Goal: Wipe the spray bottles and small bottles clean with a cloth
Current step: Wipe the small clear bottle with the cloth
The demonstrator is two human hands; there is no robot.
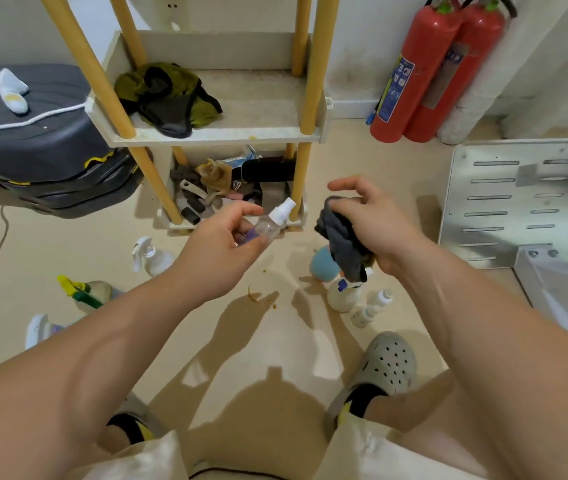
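Note:
My left hand (218,247) grips a small clear spray bottle (270,225) with a white cap, tilted up to the right. A short gap to its right, my right hand (376,223) holds a bunched dark grey cloth (341,237) that hangs down; the forefinger sticks out. On the floor to the left lie a white trigger sprayer (151,256), a yellow-green trigger sprayer (83,292) and a white bottle (38,329). Below the cloth stand a blue ball-shaped bottle (324,265), a white bottle (343,296) and two small bottles (371,308).
A white shelf rack with yellow posts (213,133) stands ahead, with rags and clutter on it. Stacked dark cases (33,140) sit left, two red fire extinguishers (428,74) lean back right, and a slotted metal panel (525,202) is at right. My clogged foot (384,365) is below.

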